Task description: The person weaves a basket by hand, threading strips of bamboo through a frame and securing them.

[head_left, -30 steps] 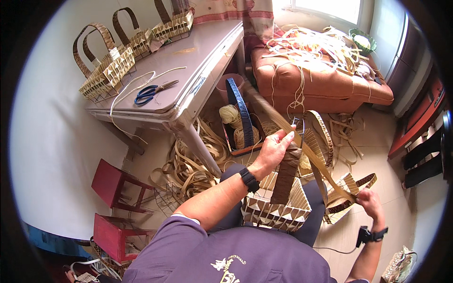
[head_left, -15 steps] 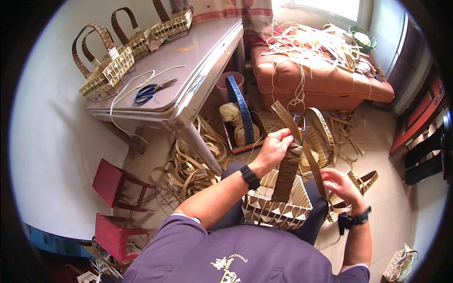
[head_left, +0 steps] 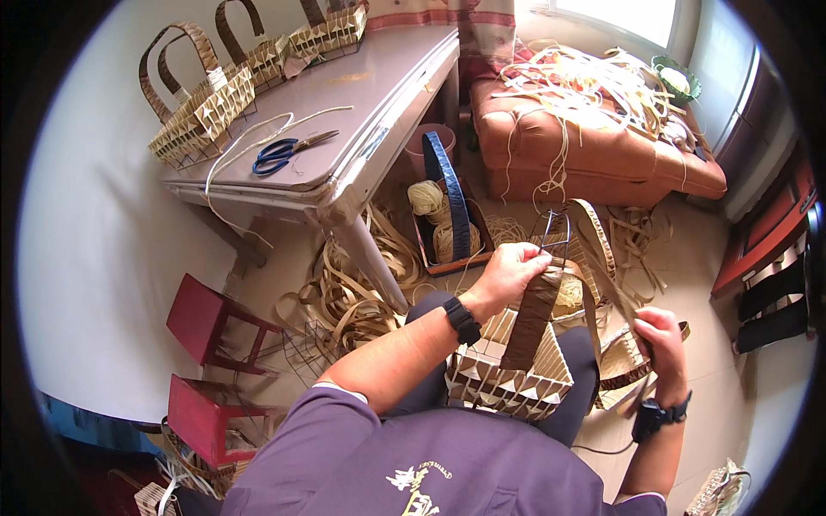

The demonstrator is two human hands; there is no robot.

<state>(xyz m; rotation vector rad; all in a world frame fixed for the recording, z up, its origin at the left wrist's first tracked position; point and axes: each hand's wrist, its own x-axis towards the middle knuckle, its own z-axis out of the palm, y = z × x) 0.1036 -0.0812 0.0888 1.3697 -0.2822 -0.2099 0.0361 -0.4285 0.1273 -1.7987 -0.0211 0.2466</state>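
A woven cream-and-brown basket [head_left: 509,393] rests on my lap between my knees. Its handle [head_left: 531,322] rises in the middle, wrapped in dark brown strip low down, with bare dark wire [head_left: 555,238] showing at the top. My left hand [head_left: 519,270] pinches the handle where the wrapping ends below the bare wire. From that spot a loose brown strip [head_left: 613,292] runs over to the right, and my right hand [head_left: 661,342] is closed on it, away from the basket. The strip's tail hangs below the right hand.
Finished baskets [head_left: 205,110] and blue-handled scissors [head_left: 284,153] are on the table [head_left: 379,64] at left. A box with yarn balls [head_left: 428,198] stands ahead, beside coiled strips [head_left: 370,292]. Red stools [head_left: 206,322] are at left; an orange sofa seat [head_left: 516,129] piled with strips is beyond.
My right hand has moved right, drawing the strip out from the handle. The strip's end that stood up above my left hand now goes over to the right. My left hand stays at the handle.
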